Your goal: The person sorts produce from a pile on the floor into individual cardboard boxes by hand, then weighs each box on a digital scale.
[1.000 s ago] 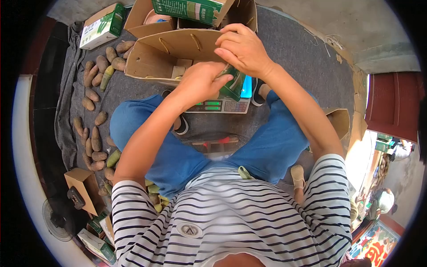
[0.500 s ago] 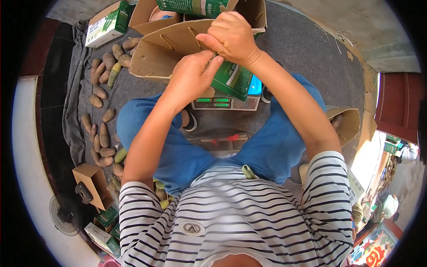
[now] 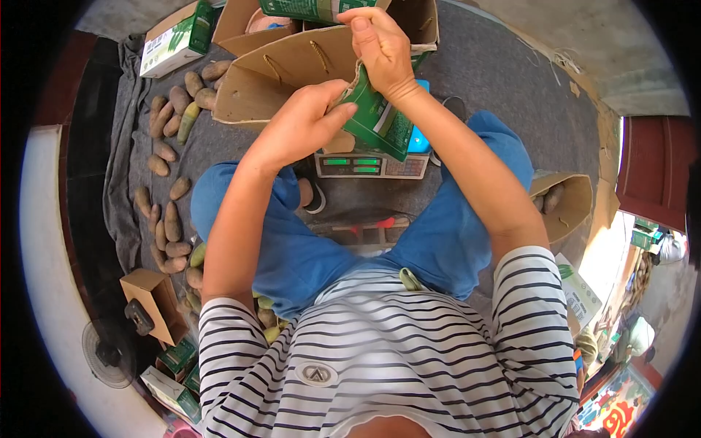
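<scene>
Left hand (image 3: 303, 124) fingers gripping green carton (image 3: 380, 120), right hand (image 3: 381, 45) pinching its top, brown paper bag (image 3: 281, 73) behind, scale (image 3: 365, 166) beneath

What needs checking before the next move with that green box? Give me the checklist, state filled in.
1. Both hands on the green box: ok; left hand grips its lower edge, right hand pinches its top corner.
2. Box clear of the scale: ok; it is held above it.
3. Brown paper bag open: cannot tell; its mouth is hidden, only the side and handles show.
4. Scale platform free: cannot tell; the box and hands cover it.
5. Tubers out of the way: ok; they lie on the grey cloth to the person's left.
6. Box flaps closed: cannot tell.
</scene>
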`<control>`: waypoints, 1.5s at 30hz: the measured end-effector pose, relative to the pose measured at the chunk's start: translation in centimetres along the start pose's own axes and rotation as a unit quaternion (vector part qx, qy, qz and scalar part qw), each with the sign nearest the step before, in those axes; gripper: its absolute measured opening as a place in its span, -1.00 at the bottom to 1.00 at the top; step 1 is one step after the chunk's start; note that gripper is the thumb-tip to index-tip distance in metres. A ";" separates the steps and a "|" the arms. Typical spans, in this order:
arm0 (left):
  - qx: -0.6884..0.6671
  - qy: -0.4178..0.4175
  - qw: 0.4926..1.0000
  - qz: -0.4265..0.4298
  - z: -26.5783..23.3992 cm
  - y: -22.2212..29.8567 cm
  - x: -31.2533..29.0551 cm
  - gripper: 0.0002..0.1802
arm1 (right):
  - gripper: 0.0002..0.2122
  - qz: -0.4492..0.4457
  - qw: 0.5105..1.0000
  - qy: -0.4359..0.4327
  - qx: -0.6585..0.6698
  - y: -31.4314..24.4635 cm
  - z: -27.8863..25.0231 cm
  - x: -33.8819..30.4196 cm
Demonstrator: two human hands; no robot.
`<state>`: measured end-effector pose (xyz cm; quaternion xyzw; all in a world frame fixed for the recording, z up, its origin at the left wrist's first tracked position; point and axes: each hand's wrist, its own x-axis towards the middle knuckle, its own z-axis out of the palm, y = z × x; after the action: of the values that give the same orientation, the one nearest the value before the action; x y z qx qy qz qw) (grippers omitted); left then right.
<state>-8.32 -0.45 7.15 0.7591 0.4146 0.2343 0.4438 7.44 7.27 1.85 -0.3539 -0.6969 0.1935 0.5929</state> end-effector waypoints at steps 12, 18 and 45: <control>0.088 0.077 0.993 -0.028 5.6 -0.9 2.8 -0.57 | -0.66 0.152 0.988 -0.032 -0.017 2.6 -2.9 -2.4; 0.195 0.064 0.978 -0.027 10.3 -1.9 4.3 -0.68 | -0.63 0.351 0.913 -0.190 0.081 5.1 -5.8 -3.2; 0.420 0.042 0.907 0.008 3.1 0.9 -1.3 -0.75 | -0.60 0.309 0.791 -0.527 -0.031 -2.2 -7.4 -3.0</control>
<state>-6.39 -3.27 6.41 0.8681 0.4866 0.0739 0.0646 14.18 2.52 2.92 -0.4115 -0.7604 0.5015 0.0309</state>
